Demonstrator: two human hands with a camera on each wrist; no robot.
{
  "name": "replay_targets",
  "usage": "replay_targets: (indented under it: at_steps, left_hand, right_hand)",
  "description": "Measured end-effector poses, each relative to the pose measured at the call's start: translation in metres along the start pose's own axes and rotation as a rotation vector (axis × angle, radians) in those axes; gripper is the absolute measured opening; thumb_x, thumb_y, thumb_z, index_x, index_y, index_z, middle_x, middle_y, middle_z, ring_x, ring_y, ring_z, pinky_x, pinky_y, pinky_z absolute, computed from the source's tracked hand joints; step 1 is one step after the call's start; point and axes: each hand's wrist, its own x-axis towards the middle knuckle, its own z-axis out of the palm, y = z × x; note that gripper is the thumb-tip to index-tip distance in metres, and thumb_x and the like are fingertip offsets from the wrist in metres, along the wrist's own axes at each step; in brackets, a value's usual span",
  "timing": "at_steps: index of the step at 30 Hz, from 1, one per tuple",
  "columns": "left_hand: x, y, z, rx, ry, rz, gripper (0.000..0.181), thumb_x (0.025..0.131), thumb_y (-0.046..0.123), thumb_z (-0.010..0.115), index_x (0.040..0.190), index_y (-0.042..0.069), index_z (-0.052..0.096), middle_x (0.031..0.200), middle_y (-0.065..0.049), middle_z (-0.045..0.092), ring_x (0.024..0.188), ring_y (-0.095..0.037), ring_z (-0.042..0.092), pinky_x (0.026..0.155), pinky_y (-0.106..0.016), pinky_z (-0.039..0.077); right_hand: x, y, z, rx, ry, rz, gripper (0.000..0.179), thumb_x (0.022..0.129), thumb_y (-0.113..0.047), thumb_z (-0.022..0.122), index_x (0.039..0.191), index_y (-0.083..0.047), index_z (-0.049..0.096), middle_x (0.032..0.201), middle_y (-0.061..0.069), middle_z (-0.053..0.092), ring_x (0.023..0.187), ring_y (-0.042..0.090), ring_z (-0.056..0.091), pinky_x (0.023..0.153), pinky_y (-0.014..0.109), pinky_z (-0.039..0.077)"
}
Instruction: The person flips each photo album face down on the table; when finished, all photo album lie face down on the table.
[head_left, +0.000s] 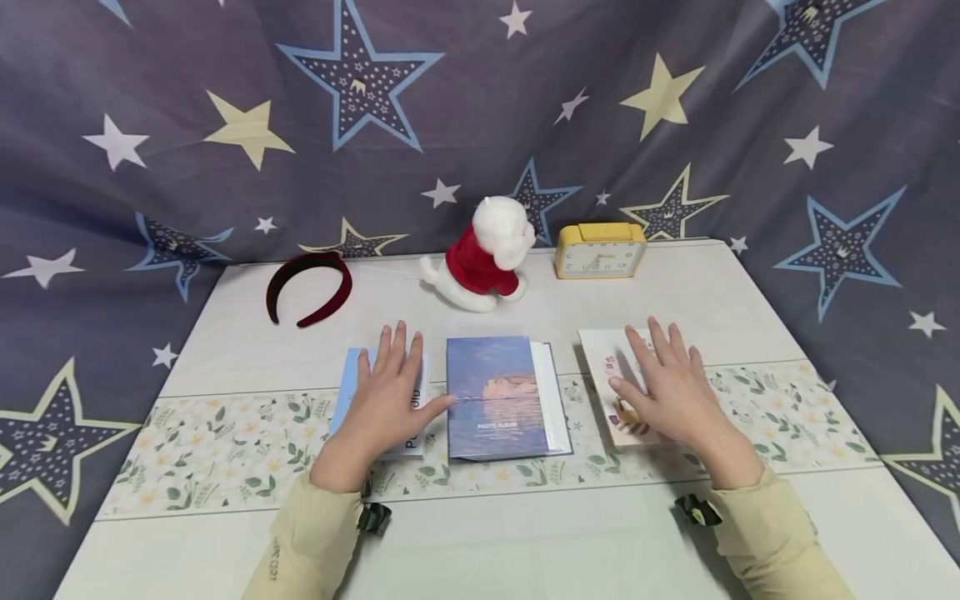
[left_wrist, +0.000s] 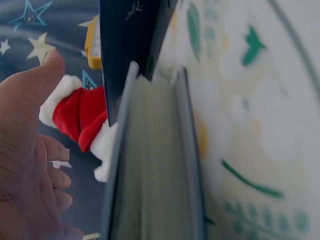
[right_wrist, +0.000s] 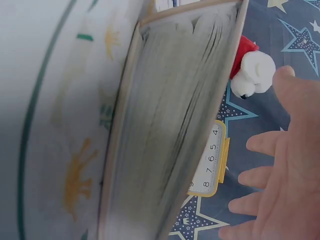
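Observation:
My left hand [head_left: 386,407], fingers spread, is over a light-blue album [head_left: 348,379] and hides most of its cover. In the left wrist view the pages of this album [left_wrist: 157,165] show edge-on beside the hand [left_wrist: 30,150]. To its right lies a blue photo album [head_left: 491,392] with a sea-and-cliff picture on the front. My right hand [head_left: 675,396] is spread over a cream album [head_left: 596,354] with small printed figures, covering its right part. The right wrist view shows the thick page edge of that cream album [right_wrist: 165,115]. Neither hand grips anything.
Behind the albums are a dark red headband [head_left: 345,287], a white plush dog [head_left: 480,258] in a red top and a yellow alarm clock [head_left: 602,252]. A floral strip [head_left: 225,450] crosses the white table [head_left: 525,542]. A star-patterned cloth [head_left: 465,100] hangs behind.

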Motion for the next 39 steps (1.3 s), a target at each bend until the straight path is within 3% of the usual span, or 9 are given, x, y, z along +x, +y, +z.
replay_targets:
  at_steps: [10,22,33,39]
  left_hand:
    - [0.015,0.028,0.001,-0.017,-0.065,0.062,0.097,0.090,0.067,0.051,0.156,0.006,0.015,0.162,-0.016,-0.003,0.147,-0.030,-0.012,0.112,-0.064,0.000]
    - [0.027,0.061,0.011,-0.012,-0.105,0.177,0.088,0.093,0.057,0.055,0.155,0.004,0.021,0.162,-0.019,0.004,0.148,-0.036,-0.003,0.111,-0.065,0.008]
    - [0.038,0.096,0.018,0.012,-0.182,0.266,0.085,0.094,0.053,0.055,0.155,0.004,0.021,0.161,-0.018,0.006,0.148,-0.035,0.001,0.112,-0.064,0.012]
    - [0.044,0.114,0.024,0.052,-0.209,0.315,0.083,0.095,0.056,0.052,0.155,0.006,0.023,0.161,-0.019,0.011,0.147,-0.037,0.007,0.112,-0.063,0.013]
  right_hand:
    - [-0.005,0.004,-0.005,0.011,-0.007,0.015,0.074,0.098,-0.047,0.052,0.152,-0.002,0.031,0.154,0.033,0.019,0.139,0.057,0.015,0.106,0.069,0.018]
    - [-0.016,0.012,-0.004,0.031,-0.017,0.018,0.072,0.099,-0.044,0.052,0.151,0.000,0.031,0.151,0.036,0.024,0.135,0.055,0.025,0.106,0.066,0.024]
    - [-0.030,0.019,-0.008,0.055,-0.065,0.067,0.074,0.099,-0.043,0.053,0.151,0.002,0.029,0.150,0.038,0.024,0.133,0.055,0.028,0.103,0.066,0.027]
    - [-0.036,0.022,-0.011,0.039,-0.095,0.146,0.080,0.097,-0.050,0.053,0.151,0.003,0.028,0.150,0.038,0.021,0.129,0.059,0.031,0.098,0.069,0.031]
